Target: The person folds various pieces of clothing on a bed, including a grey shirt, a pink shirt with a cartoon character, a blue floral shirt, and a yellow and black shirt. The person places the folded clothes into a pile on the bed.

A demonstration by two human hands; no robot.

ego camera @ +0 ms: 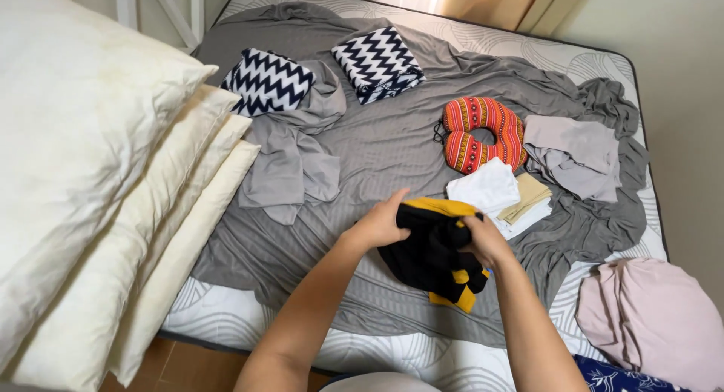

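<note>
- Grey sheet [392,147] lies rumpled over a patterned mattress [528,49], with cream pillows [113,188] stacked along its left side.
- Left hand [377,224] and right hand [486,241] are each clamped on a black and yellow garment [431,256], bunched between them just above the sheet.
- Two zigzag-patterned folded bundles [268,81] sit near the far edge.
- Just beyond the garment: a red striped neck pillow [483,134] and a folded white and beige stack [501,196].
- No labels or containers can be made out.
</note>
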